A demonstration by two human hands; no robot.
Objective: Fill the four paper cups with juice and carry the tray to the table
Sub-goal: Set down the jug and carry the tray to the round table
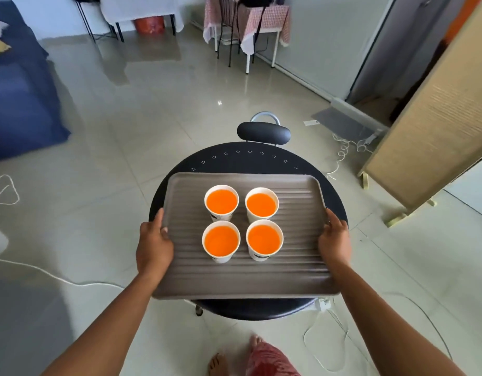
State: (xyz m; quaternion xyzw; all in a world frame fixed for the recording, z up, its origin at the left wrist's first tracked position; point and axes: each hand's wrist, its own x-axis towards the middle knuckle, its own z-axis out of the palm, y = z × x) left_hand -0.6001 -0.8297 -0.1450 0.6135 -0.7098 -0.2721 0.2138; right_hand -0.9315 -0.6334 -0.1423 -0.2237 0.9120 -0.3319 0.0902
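A grey ribbed tray [297, 272] sits over a round black stool seat [242, 158]. Several white paper cups stand in a square on it, all full of orange juice: back left [221, 202], back right [261, 204], front left [221, 240], front right [264, 239]. My left hand [154, 245] grips the tray's left edge, thumb over the rim. My right hand [334, 240] grips the right edge the same way. Whether the tray rests on the seat or is lifted off it, I cannot tell.
The stool has a black backrest [263, 132]. White cables [343, 153] trail over the tiled floor on both sides. A table with a red checked cloth [248, 20] stands far ahead, a blue sofa [20, 99] at left, a folding screen [435, 126] at right.
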